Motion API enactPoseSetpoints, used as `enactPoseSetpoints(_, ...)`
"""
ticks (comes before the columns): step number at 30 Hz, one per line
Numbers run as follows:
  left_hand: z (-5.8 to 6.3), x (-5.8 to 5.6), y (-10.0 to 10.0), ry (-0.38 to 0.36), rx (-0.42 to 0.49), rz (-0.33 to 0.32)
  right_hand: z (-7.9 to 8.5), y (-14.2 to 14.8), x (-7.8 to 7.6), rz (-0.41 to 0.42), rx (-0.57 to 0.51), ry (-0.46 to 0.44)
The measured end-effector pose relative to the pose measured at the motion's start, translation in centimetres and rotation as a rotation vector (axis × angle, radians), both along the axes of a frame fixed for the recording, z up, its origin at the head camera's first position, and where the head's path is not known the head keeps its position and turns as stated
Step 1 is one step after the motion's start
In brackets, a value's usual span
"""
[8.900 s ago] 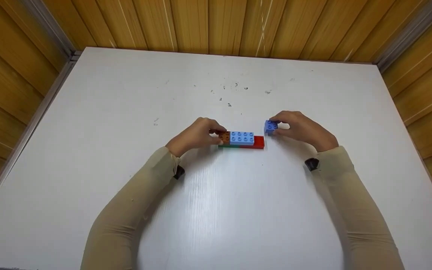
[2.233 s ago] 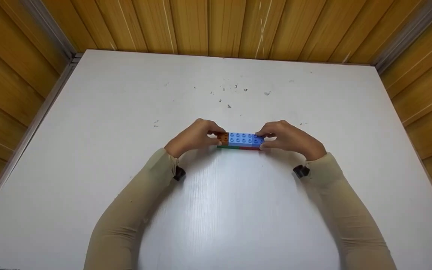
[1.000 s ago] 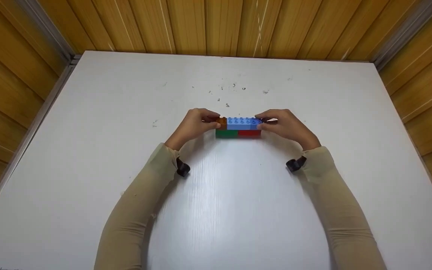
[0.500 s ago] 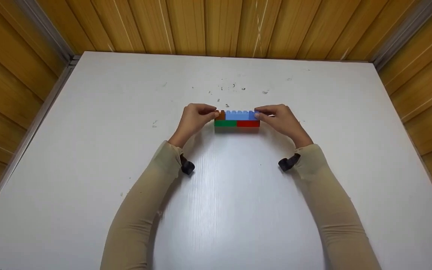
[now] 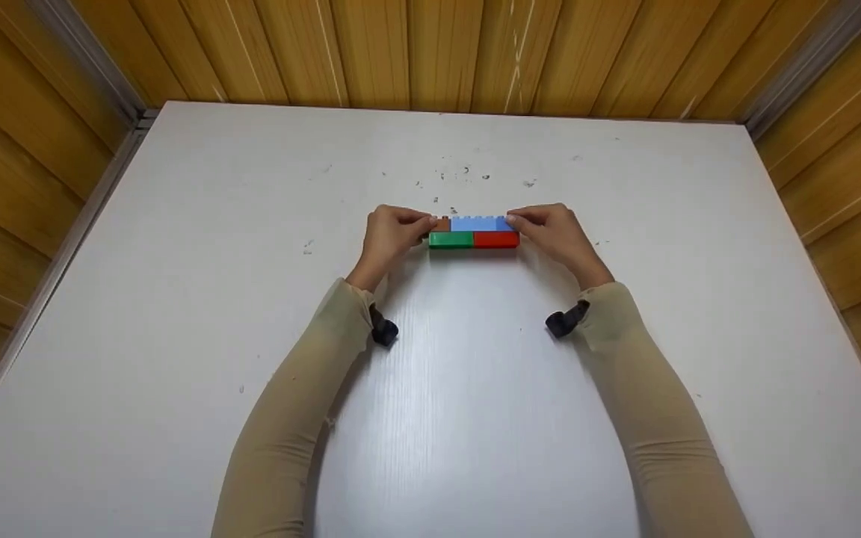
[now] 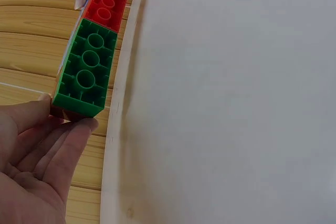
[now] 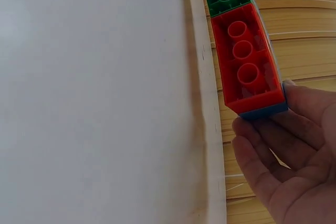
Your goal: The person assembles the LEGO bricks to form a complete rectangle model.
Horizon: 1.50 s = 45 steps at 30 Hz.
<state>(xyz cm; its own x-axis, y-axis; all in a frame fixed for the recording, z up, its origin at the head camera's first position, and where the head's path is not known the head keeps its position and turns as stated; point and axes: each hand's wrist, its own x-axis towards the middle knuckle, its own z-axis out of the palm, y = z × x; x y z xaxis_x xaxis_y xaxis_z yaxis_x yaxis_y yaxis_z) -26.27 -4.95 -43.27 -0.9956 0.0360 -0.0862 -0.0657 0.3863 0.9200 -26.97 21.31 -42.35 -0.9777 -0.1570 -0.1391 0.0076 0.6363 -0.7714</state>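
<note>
A two-layer bar of toy building bricks is held between both hands in the head view. Its lower layer is a green brick (image 5: 451, 240) beside a red brick (image 5: 496, 240). On top run a brown brick (image 5: 442, 224), a light blue brick (image 5: 473, 223) and a darker blue brick (image 5: 501, 223). The left hand (image 5: 389, 237) pinches the brown end; the right hand (image 5: 554, 235) pinches the darker blue end. Both wrist views show the hollow undersides of the green brick (image 6: 90, 72) and the red brick (image 7: 247, 51), the bar being raised and tipped.
A white table (image 5: 460, 403) with small dark marks (image 5: 466, 172) lies below. Wood-patterned panels (image 5: 378, 52) enclose its back and sides. Small black cameras (image 5: 565, 321) sit at the wrists.
The right hand has brought the darker blue brick onto the red brick's bare end. Since then both hands have lifted the bar, moved it toward the table's back and tipped its studs away.
</note>
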Motion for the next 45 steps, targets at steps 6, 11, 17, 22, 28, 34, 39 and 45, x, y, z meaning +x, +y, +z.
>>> enactPoseSetpoints(6, -0.2, -0.3, 0.1, 0.000, -0.020, 0.002, 0.1, -0.1, -0.4, -0.019, 0.003, -0.018)
enactPoseSetpoints(11, -0.3, -0.5, 0.1, -0.013, -0.020, -0.009, 0.1, -0.1, -0.7, -0.021, 0.021, -0.049)
enactPoseSetpoints(17, -0.5, -0.8, 0.1, -0.036, -0.012, -0.009, 0.1, -0.3, -0.9, -0.035, 0.016, -0.091)
enactPoseSetpoints(22, -0.5, -1.0, 0.1, -0.054, -0.042, -0.007, 0.1, -0.5, -0.9, -0.043, 0.006, -0.108)
enactPoseSetpoints(28, -0.6, -1.1, 0.1, -0.043, -0.063, -0.017, 0.0, -0.6, -0.9, -0.054, 0.012, -0.107)
enactPoseSetpoints(34, -0.7, -1.3, 0.1, -0.050, -0.079, -0.017, -0.2, -0.7, -0.9, -0.078, 0.009, -0.128)
enactPoseSetpoints(39, -0.7, -1.3, 0.2, -0.074, -0.072, -0.016, -0.2, -0.8, -0.8, -0.073, 0.000, -0.102)
enactPoseSetpoints(45, -0.7, -1.4, 0.2, -0.089, -0.070, -0.029, -0.2, -0.8, -0.9, -0.071, 0.012, -0.097)
